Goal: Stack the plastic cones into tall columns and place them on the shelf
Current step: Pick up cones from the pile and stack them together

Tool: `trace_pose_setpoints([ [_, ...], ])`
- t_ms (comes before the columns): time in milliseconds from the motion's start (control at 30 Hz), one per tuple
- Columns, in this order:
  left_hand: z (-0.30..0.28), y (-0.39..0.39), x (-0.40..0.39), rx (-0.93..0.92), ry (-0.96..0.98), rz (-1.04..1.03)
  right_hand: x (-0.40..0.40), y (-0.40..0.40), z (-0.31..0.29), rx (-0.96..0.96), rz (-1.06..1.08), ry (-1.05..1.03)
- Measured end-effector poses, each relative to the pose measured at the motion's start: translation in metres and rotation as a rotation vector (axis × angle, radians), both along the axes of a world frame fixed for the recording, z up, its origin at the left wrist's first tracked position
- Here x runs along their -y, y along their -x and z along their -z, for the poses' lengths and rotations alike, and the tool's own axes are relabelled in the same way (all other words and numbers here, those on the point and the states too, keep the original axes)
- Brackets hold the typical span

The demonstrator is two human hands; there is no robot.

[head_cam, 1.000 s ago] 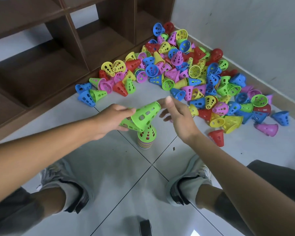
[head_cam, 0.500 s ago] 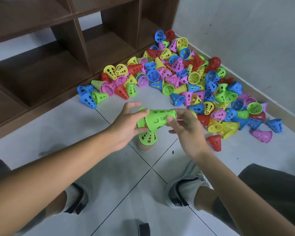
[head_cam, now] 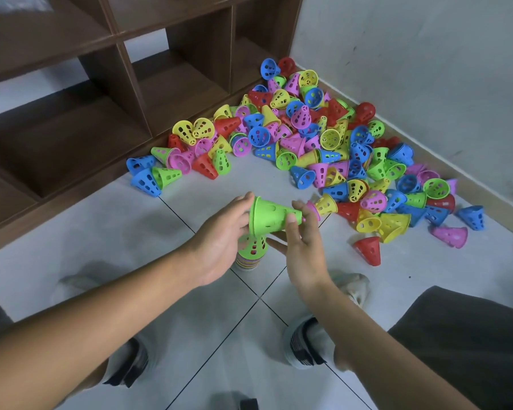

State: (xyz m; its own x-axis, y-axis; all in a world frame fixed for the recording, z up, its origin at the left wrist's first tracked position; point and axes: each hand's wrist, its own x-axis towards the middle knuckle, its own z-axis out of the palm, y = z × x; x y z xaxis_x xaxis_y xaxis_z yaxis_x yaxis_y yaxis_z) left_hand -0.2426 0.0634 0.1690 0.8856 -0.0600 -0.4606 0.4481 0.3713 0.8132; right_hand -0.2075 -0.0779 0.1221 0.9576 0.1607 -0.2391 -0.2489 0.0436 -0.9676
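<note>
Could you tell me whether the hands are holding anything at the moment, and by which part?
Both hold one green cone, lying sideways: the left hand grips its wide rim end, the right hand pinches its narrow end.

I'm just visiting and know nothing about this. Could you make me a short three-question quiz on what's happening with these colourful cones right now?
1. True or false: the green cone held between the left hand and the right hand stands upright.
2. What colour is the top cone of the stack on the floor below the hands? A red, B green, C blue.
3. Fill in: the shelf compartments in view hold ___ cones.

Key
1. False: it lies sideways, wide rim toward the left hand.
2. B
3. no; the loose pile lies on the floor by the wall.
</note>
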Motion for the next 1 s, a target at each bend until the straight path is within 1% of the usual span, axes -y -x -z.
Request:
trace_pose_setpoints([
  [100,0.007,0.002,0.003,0.035,-0.051,0.149,-0.002,-0.002,-0.002,-0.042,0.015,-0.027],
  [200,0.006,0.005,0.002,0.079,-0.212,0.201,-0.002,-0.004,-0.001,-0.083,0.003,-0.060],
  [267,-0.001,0.006,0.001,0.102,-0.301,0.203,-0.001,-0.007,0.002,-0.065,0.005,-0.043],
  [367,-0.001,0.004,-0.007,0.202,-0.507,0.174,-0.001,-0.006,-0.002,0.068,-0.004,0.082],
  [433,0.006,0.002,-0.017,0.254,-0.603,0.128,-0.002,-0.007,0.000,0.206,-0.040,0.265],
  [500,0.018,0.002,-0.031,0.207,-0.668,0.089,-0.006,-0.009,0.007,0.323,-0.123,0.456],
  [567,0.033,0.002,-0.047,0.139,-0.777,0.055,-0.009,-0.008,0.017,0.351,-0.233,0.568],
  [633,0.044,0.002,-0.062,0.094,-0.854,0.038,-0.012,-0.008,0.026,0.334,-0.347,0.625],
  [733,0.056,-0.001,-0.077,0.054,-0.911,0.051,-0.012,-0.010,0.037,0.309,-0.500,0.658],
  [800,0.061,-0.005,-0.085,0.050,-0.948,0.064,-0.007,-0.013,0.040,0.328,-0.519,0.640],
  [900,0.068,-0.017,-0.097,0.033,-0.997,0.072,0.004,-0.027,0.044,0.381,-0.462,0.612],
  [1000,0.078,-0.034,-0.112,0.013,-1.041,0.082,0.015,-0.056,0.051,0.376,-0.355,0.706],
])
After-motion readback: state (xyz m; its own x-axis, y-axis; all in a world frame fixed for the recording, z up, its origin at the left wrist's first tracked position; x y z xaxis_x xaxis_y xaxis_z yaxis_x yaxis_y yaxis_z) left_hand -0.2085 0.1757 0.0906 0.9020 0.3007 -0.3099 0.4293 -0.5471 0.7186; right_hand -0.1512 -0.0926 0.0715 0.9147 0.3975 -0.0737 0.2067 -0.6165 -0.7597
